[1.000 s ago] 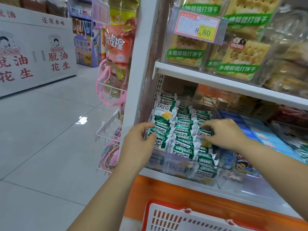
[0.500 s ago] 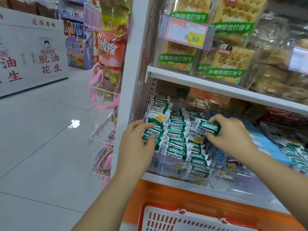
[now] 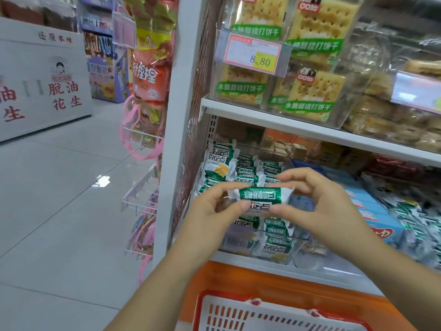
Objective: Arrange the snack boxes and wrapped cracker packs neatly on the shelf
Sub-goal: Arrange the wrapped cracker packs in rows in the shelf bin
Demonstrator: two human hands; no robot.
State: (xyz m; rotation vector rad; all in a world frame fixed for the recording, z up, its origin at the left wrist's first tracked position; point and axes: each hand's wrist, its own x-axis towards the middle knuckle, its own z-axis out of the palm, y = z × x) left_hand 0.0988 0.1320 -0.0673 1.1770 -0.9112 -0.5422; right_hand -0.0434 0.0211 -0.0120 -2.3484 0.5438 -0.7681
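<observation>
Both hands hold one green-and-white cracker pack (image 3: 260,199) level in front of the lower shelf (image 3: 262,260): the left hand (image 3: 214,211) has its grip pinched on the pack's left end, the right hand (image 3: 317,201) on its right end. Just behind it, more packs (image 3: 222,166) lie in rows on that shelf, beside blue boxes (image 3: 372,211).

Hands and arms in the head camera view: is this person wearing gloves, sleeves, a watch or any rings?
No. The left hand and right hand are bare, with no gloves or rings on the fingers that show. Both forearms are uncovered down to the frame edge: no sleeves, watch or bracelet. Fingernails look short and unpainted.
</observation>
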